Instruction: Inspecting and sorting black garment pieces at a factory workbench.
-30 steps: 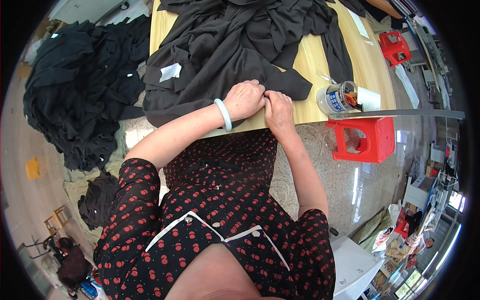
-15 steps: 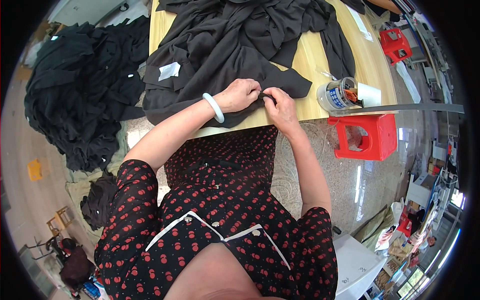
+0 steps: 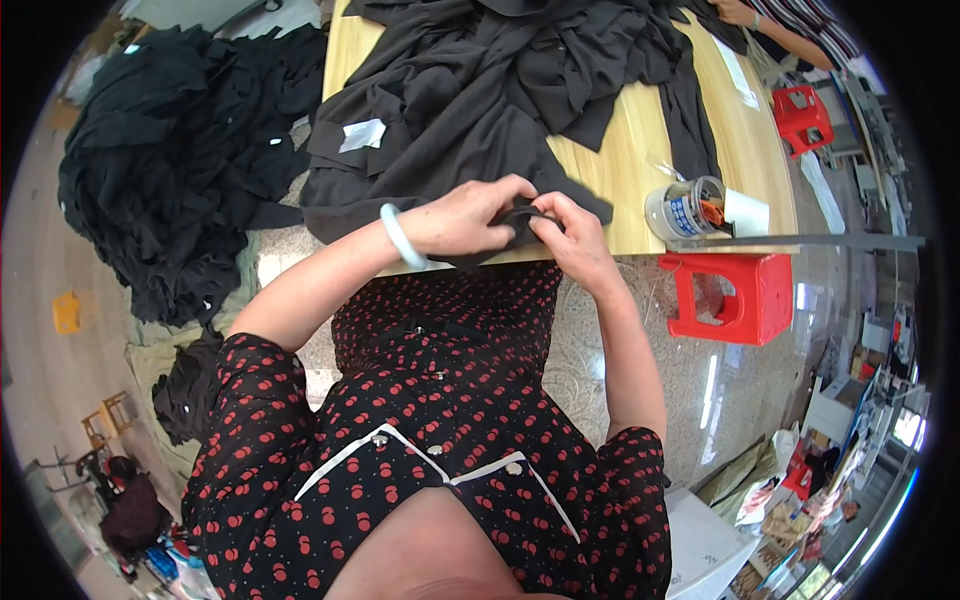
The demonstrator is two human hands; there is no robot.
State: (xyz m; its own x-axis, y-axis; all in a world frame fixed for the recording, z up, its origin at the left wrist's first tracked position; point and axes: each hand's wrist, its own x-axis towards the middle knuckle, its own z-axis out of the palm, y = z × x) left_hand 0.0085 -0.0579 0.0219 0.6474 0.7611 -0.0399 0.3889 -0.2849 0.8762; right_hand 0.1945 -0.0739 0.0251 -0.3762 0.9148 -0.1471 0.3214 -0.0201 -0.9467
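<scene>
A black garment (image 3: 430, 175) lies spread over the near edge of the wooden table, rumpled toward the far side. My left hand (image 3: 468, 218), with a pale bangle (image 3: 402, 238) on its wrist, grips a folded edge of the cloth between thumb and curled fingers. Close beside it, my right hand (image 3: 575, 240) pinches the same dark edge, which bends in a small loop between the two. Exactly which part of the garment this is, I cannot make out. A white paper slip (image 3: 362, 135) rests on the fabric to the left.
A clear tub of tools (image 3: 680, 212) and a white cup (image 3: 746, 213) stand on the table (image 3: 625, 120) at right. Below is a red stool (image 3: 735, 300). Dark garments (image 3: 170, 170) are heaped at left. Another person's arm (image 3: 795, 42) shows at far right.
Both hands have come slightly nearer with the cloth edge, and my left fingers have opened wider around it. Another person's arm has entered at the far right. The whole view has shifted a little.
</scene>
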